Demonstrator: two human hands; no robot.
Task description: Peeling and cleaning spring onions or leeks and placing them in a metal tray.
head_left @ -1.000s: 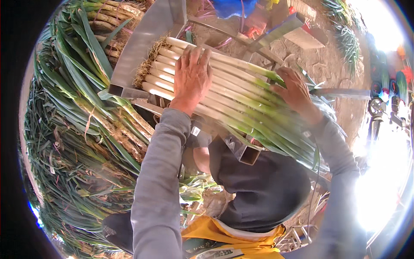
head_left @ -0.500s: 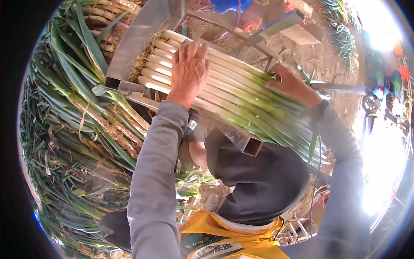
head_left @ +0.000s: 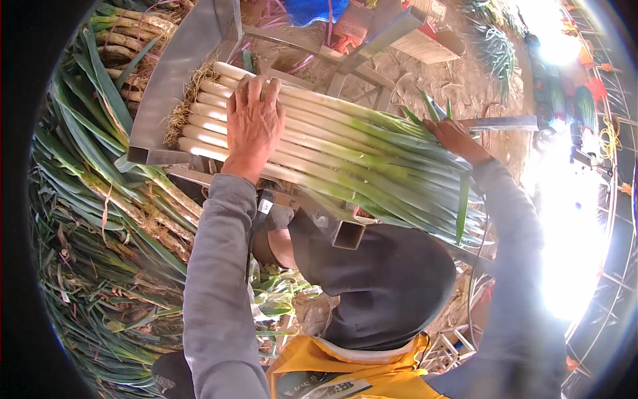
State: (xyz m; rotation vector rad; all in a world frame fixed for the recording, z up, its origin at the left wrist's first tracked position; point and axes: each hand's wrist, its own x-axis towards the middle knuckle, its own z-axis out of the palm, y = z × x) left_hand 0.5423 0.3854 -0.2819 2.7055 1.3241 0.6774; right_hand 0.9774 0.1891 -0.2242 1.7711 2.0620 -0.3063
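A flat layer of long green onions (head_left: pixel 309 143) lies side by side across a metal stand, roots to the left and green leaves to the right. My left hand (head_left: pixel 256 120) rests on the white stalks near the root end, fingers extended and slightly apart. At the far edge of the leafy part, my right hand (head_left: pixel 455 138) has its fingers curled around some leaves; its fingertips are partly hidden. A few leaf ends stick up beside that hand. The stringy roots (head_left: pixel 189 100) sit close to an upright metal plate (head_left: pixel 174 80).
Heaped, untrimmed green onions (head_left: pixel 100 219) fill the left side. Square metal tubes, one with an open end (head_left: pixel 347 234), form the stand. A metal bar (head_left: pixel 502 124) juts out at the right. Beyond lie a blue sheet (head_left: pixel 316 10), a cardboard box (head_left: pixel 428 43) and more green onions (head_left: pixel 495 50).
My right hand has slid along the leaves toward their tips, and leaf ends now stand up beside it. My left hand stays on the white stalks. The whole view has shifted.
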